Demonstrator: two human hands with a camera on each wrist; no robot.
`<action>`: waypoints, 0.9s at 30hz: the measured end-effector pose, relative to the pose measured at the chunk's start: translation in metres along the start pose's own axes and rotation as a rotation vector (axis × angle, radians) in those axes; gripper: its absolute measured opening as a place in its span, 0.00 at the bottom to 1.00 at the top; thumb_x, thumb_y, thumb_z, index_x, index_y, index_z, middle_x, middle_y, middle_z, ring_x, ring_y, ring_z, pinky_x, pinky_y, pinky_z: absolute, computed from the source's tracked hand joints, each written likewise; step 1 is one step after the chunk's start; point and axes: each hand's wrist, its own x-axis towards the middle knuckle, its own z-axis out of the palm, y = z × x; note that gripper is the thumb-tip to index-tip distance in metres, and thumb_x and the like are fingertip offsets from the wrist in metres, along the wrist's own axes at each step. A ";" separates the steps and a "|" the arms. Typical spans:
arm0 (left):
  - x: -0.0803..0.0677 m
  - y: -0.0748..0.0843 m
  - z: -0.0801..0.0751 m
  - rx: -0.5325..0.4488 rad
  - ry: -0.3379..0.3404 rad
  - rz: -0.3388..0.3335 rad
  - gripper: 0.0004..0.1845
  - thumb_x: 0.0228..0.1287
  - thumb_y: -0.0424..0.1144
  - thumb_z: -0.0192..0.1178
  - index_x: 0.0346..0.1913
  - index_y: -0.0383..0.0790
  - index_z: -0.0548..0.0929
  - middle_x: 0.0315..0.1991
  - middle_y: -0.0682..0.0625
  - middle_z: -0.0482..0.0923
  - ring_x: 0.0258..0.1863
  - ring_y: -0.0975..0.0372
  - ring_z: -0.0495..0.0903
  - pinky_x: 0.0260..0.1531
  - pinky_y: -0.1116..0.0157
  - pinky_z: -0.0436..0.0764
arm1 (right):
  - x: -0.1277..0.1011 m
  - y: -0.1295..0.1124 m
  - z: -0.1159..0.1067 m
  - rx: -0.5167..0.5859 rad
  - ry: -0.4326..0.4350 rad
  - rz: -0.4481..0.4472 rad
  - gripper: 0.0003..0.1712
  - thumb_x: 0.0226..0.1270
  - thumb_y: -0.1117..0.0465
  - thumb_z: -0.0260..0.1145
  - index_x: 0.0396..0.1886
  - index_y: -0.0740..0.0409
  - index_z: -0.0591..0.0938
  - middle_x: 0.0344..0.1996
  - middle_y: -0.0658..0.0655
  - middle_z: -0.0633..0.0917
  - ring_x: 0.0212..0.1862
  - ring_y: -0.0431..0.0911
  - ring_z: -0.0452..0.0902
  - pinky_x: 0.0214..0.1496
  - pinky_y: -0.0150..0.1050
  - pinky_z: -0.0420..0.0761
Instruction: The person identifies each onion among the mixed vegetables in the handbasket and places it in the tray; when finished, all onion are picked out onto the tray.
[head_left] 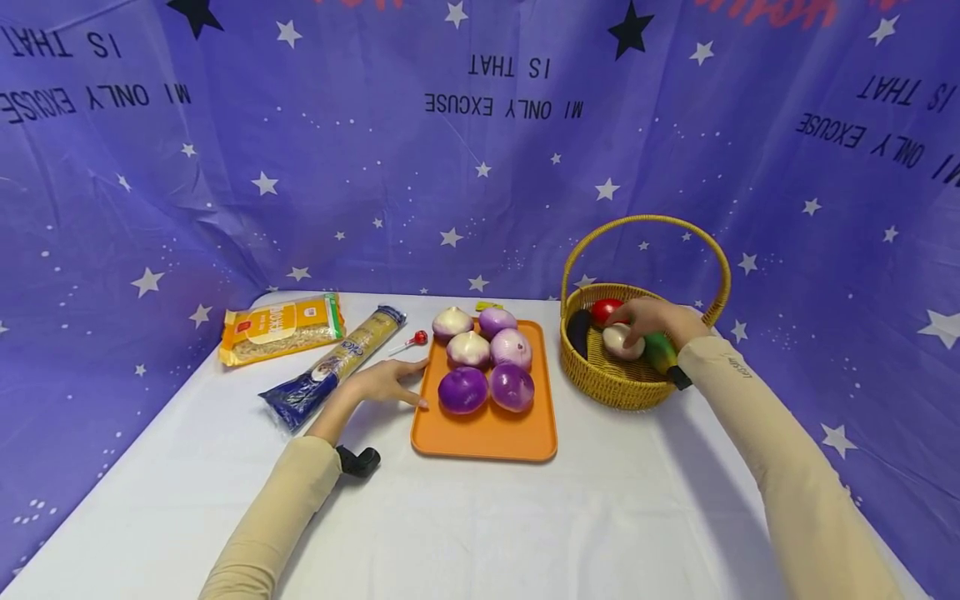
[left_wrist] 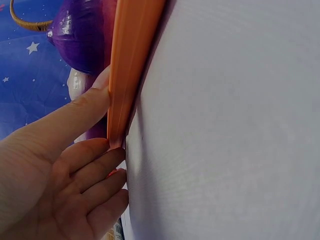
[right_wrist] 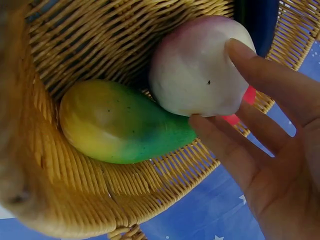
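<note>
In the head view my right hand (head_left: 655,320) reaches into a wicker basket (head_left: 617,392). Its thumb and fingers grip a round white-and-purple bulb (right_wrist: 200,67), which sits beside a yellow-green, pear-shaped vegetable (right_wrist: 120,122). A red tomato (head_left: 606,312) and a dark eggplant (head_left: 579,332) lie in the same basket. At the left edge of an orange tray (head_left: 483,442) is my left hand (head_left: 386,382), fingers spread and thumb touching the rim. On that tray rest two white-topped purple bulbs (head_left: 468,350), two pale purple onions (head_left: 512,348) and two dark purple onions (head_left: 462,390).
Left of the tray lie a blue-ended pasta packet (head_left: 341,362), an orange-and-yellow food packet (head_left: 283,327) and a red lollipop (head_left: 419,337). A small yellow item (head_left: 489,307) is behind the tray. The basket's tall handle (head_left: 645,219) arches over its opening.
</note>
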 end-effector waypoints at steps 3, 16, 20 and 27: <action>0.001 0.000 0.000 0.004 0.002 0.000 0.48 0.54 0.53 0.71 0.72 0.35 0.61 0.70 0.38 0.62 0.70 0.44 0.57 0.69 0.47 0.55 | 0.000 0.001 0.000 -0.016 0.014 -0.008 0.27 0.56 0.69 0.71 0.59 0.64 0.79 0.57 0.66 0.79 0.59 0.61 0.70 0.61 0.57 0.71; 0.000 0.001 0.000 0.000 -0.006 -0.010 0.48 0.55 0.52 0.71 0.72 0.35 0.60 0.70 0.38 0.62 0.70 0.44 0.57 0.69 0.47 0.55 | 0.004 0.006 0.005 -0.087 0.073 -0.060 0.25 0.54 0.68 0.73 0.54 0.65 0.82 0.50 0.63 0.83 0.51 0.56 0.76 0.54 0.52 0.77; 0.001 0.000 0.000 0.004 -0.006 -0.004 0.48 0.55 0.53 0.70 0.72 0.35 0.61 0.70 0.38 0.62 0.70 0.44 0.57 0.69 0.47 0.56 | 0.005 0.009 0.007 -0.100 0.095 -0.060 0.24 0.53 0.67 0.74 0.53 0.64 0.82 0.49 0.62 0.84 0.51 0.55 0.77 0.53 0.52 0.77; 0.001 -0.001 0.001 0.001 0.001 -0.002 0.47 0.55 0.53 0.70 0.73 0.36 0.61 0.70 0.39 0.62 0.70 0.44 0.58 0.69 0.47 0.56 | 0.001 0.008 0.005 -0.122 0.127 -0.084 0.24 0.53 0.64 0.76 0.52 0.63 0.83 0.49 0.63 0.83 0.53 0.61 0.75 0.52 0.54 0.77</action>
